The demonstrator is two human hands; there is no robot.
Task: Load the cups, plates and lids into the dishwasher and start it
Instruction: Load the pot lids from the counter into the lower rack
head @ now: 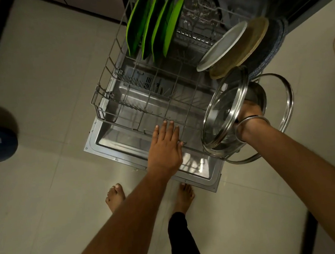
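A dark blue round object [0, 143] sits on the pale tiled floor [44, 84], far left.

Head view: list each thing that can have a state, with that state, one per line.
Dishwasher door: open, lying flat.
Lower rack: pulled out over the door.
Green plates: four, upright in the rack's far left.
White plate: leaning in the rack's right side.
Glass lids: two, on edge, at the rack's near right.
Left hand: open, fingers on the rack's front rim.
Right hand: between the lids; grip hidden.

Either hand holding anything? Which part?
Right hand grips glass lids, apparently at the knob side; exact hold hidden. Left hand holds nothing, fingers straight over the rack.
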